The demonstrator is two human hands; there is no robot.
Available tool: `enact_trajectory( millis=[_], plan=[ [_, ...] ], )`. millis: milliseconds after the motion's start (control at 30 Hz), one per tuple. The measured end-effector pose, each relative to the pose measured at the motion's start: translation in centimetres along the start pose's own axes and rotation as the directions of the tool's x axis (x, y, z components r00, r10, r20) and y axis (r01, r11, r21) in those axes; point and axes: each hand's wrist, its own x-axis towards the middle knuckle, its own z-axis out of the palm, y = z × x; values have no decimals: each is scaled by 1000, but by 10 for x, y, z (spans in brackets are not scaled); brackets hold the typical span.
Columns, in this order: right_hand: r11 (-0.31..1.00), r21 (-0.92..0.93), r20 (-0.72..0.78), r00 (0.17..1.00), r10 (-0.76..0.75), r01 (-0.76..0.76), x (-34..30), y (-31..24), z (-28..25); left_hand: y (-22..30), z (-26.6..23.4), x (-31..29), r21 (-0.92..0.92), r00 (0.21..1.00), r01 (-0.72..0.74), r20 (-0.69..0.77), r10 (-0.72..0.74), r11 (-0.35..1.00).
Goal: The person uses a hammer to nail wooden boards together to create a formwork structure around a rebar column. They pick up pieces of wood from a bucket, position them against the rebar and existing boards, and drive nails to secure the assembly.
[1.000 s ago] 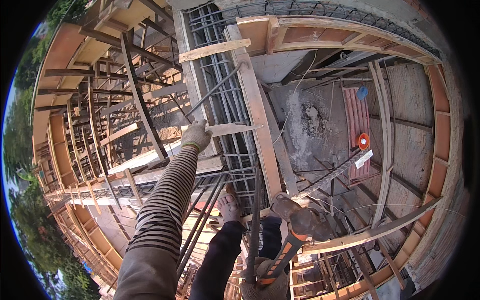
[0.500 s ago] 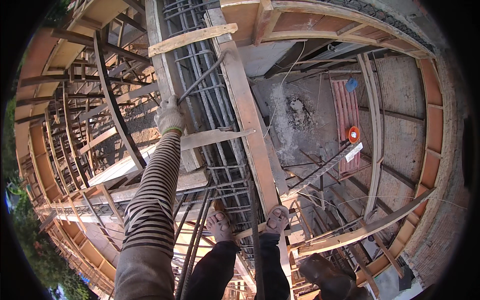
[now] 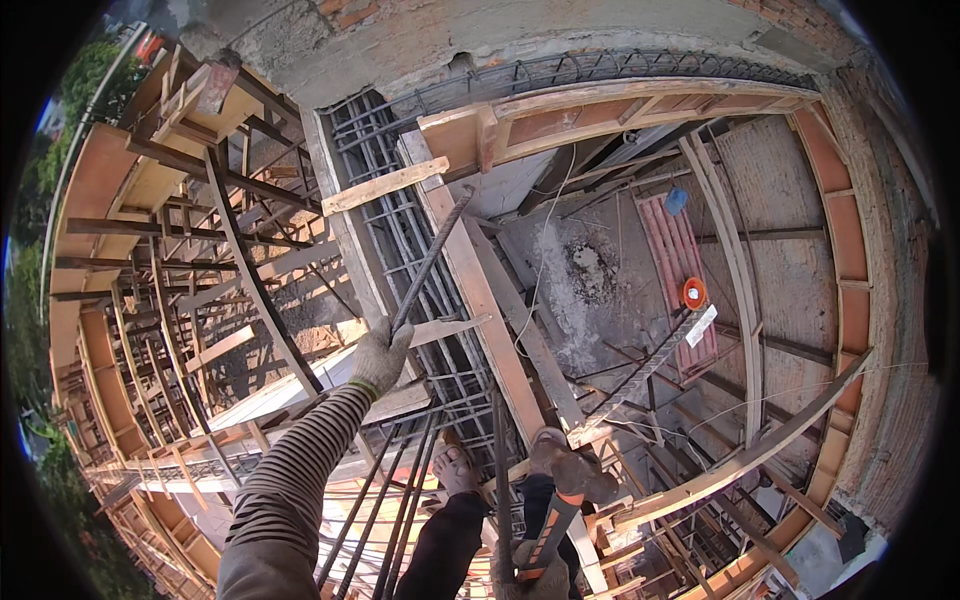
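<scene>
My left hand (image 3: 378,360), in a pale knit glove, is closed around the lower end of a dark steel bar (image 3: 432,258). The bar slants up and right across a rebar cage (image 3: 405,235), its bent tip near the right-hand form board (image 3: 487,310). At the bottom, my right hand (image 3: 545,580), gloved and partly cut off, grips a hammer (image 3: 552,528) with an orange and black handle. Its brown, rusty-looking head points away from me, above my right foot and mostly hiding it.
Wooden cleats (image 3: 385,187) bridge the formwork around the cage. Long rebars (image 3: 385,510) run beside my left leg, and an upright bar (image 3: 502,480) stands between my legs. Far below on the right lies a floor with an orange bucket (image 3: 694,293). Timber props (image 3: 240,270) fill the left.
My left hand has come nearer with the bar, which now slants up and right across the cage. The hammer has swung up from the lower right, and my right glove has come into view.
</scene>
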Motion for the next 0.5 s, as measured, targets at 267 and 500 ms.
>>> enact_trajectory(
  millis=[267,500],
  plan=[
    [928,-39,-35,929,369,-370,-11,-18,-45,144,-25,-202,-398,896,253,440,-58,882],
    [793,-248,-273,826,493,-556,-124,44,-184,193,19,-273,-420,903,181,429,19,889]
  ],
)
